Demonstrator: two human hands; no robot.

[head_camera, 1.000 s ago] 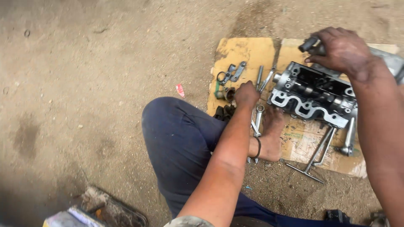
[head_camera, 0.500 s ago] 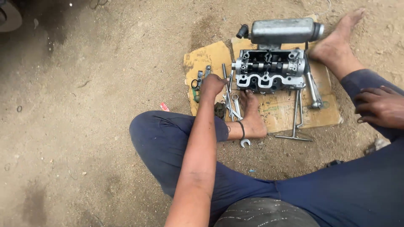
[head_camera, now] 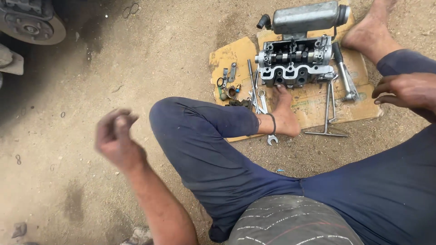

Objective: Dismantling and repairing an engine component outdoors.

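resting well apart from both empty, loosely curled hands, left hand [head_camera: 116, 136] and right hand [head_camera: 404, 90], the cylinder head [head_camera: 295, 61] looks heavy, rigid, best gripped at its ends.

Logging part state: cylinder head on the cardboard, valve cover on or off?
Off. The cylinder head lies on the cardboard top side up, its camshaft and lobes bare, with no cover over them.

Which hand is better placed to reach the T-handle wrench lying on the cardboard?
Probably the right hand: it rests on the knee just beside the T-handle wrench. The left hand is raised over bare dirt, across the bent leg.
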